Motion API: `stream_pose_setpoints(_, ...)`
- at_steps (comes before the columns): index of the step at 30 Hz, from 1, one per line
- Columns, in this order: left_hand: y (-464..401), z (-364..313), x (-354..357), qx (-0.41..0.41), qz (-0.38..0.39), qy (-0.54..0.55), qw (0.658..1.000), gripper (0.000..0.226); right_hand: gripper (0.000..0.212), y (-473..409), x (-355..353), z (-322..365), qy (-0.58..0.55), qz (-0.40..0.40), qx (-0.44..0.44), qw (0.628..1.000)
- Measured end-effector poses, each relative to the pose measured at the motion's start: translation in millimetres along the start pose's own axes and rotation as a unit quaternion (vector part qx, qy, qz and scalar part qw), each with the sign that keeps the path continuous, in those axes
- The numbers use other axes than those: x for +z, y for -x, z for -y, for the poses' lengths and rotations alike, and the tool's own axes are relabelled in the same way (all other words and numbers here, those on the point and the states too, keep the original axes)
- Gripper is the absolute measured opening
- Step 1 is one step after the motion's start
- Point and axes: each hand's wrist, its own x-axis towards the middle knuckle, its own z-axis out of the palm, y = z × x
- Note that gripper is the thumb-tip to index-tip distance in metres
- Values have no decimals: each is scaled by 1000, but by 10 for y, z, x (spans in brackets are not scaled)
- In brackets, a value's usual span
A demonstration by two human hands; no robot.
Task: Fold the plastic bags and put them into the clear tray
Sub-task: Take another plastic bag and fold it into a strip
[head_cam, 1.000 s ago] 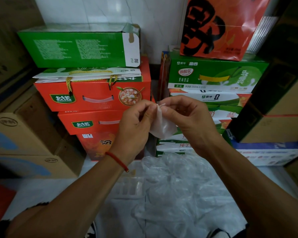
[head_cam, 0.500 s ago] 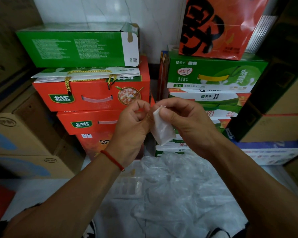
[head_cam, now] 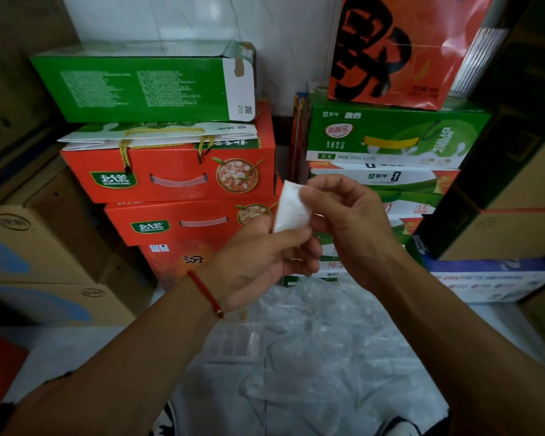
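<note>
Several stacked boxes [head_cam: 177, 171] fill the view from nine to three o'clock, red and green cartons against a white wall. Below them, from five to seven o'clock, a loose heap of bags [head_cam: 328, 357] lies crumpled over the floor, and the tray [head_cam: 233, 341] sits at six o'clock, half buried at the heap's left edge, its ribbed compartments just showing.

Both hands meet at centre, well above the tray. The right hand [head_cam: 353, 225] pinches the folded bag [head_cam: 291, 207] between thumb and curled fingers at the packet's three o'clock side. The left hand [head_cam: 258, 259] holds its lower end from seven o'clock, thumb laid across the bottom edge, fingers curled beneath. A red cord [head_cam: 205, 292] circles the left wrist.

The packet is a small white oblong, its long axis running roughly from twelve down to six, tilted slightly toward eleven. It looks fully folded, so the likely step is placing it. The tray lies straight down toward six o'clock from the fingers, and the left hand is the nearer one; lowering it there with the packet's long axis matched to a compartment seems the sensible route.
</note>
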Motion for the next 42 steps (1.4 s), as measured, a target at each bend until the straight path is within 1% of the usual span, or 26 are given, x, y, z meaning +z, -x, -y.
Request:
stream_pose_setpoints(3,28,-53,-42,-51,22,7,998,13,10,-33,-62,8,47,4,-1,999)
stream_pose_setpoints(6,60,-101,-73,-95,46,3,994,14,21,-10,-95,44,131,67,-30,989)
stream_pose_setpoints(8,83,-120,-92,-106,63,-9,992,17,19,9,-95,42,155,96,-47,982)
stream_pose_setpoints(9,87,-125,-107,-107,68,-17,992,20,17,13,-92,33,158,88,-55,982)
stream_pose_setpoints(11,74,-140,-130,-95,65,-32,993,32,18,5,-85,-1,152,44,-75,985)
stream_pose_setpoints(12,57,-147,-141,-83,51,-39,994,39,18,1,-80,-16,149,21,-87,985)
stream_pose_setpoints(14,9,-144,-147,-47,-2,-52,998,53,20,-9,-60,-47,145,-13,-107,984)
stream_pose_setpoints(15,-11,-131,-138,-19,-30,-61,997,54,20,-11,-50,-62,144,-23,-112,983)
stream_pose_setpoints(18,-34,-65,-100,73,-112,-108,985,38,18,2,-4,-81,145,-31,-116,982)
stream_pose_setpoints(21,-42,-30,-110,134,-179,-181,958,32,16,2,33,-105,155,-51,-124,979)
stream_pose_setpoints(23,-52,-27,-132,166,-207,-236,935,30,15,-8,50,-123,164,-65,-134,975)
stream_pose_setpoints(24,-53,-30,-138,172,-212,-244,931,29,14,-13,57,-135,167,-70,-139,974)
stream_pose_setpoints(25,-52,-35,-137,168,-206,-234,935,31,14,-17,62,-145,168,-74,-141,973)
stream_pose_setpoints(28,-54,-43,-128,133,-174,-164,962,38,14,-13,62,-146,162,-82,-144,973)
stream_pose_setpoints(29,-57,-42,-129,123,-170,-145,967,35,14,-10,58,-140,160,-83,-146,973)
stream_pose_setpoints(31,-64,-27,-139,122,-173,-133,968,23,16,-15,40,-116,154,-78,-137,975)
stream_pose_setpoints(33,-63,-12,-153,134,-181,-150,963,17,25,-15,37,-85,122,-54,-98,986)
stream_pose_setpoints(35,-58,-13,-154,143,-180,-175,957,16,37,-14,41,-69,96,-18,-49,994)
stream_pose_setpoints(36,-54,-11,-152,143,-177,-179,957,18,39,-11,45,-72,96,-3,-35,995)
stream_pose_setpoints(38,-57,2,-143,139,-173,-164,961,22,34,-4,50,-94,99,8,-41,994)
stream_pose_setpoints(40,-65,20,-138,135,-174,-140,965,26,25,-14,41,-120,98,-6,-58,993)
stream_pose_setpoints(42,-68,22,-132,135,-180,-128,966,28,22,-23,32,-131,102,-16,-65,993)
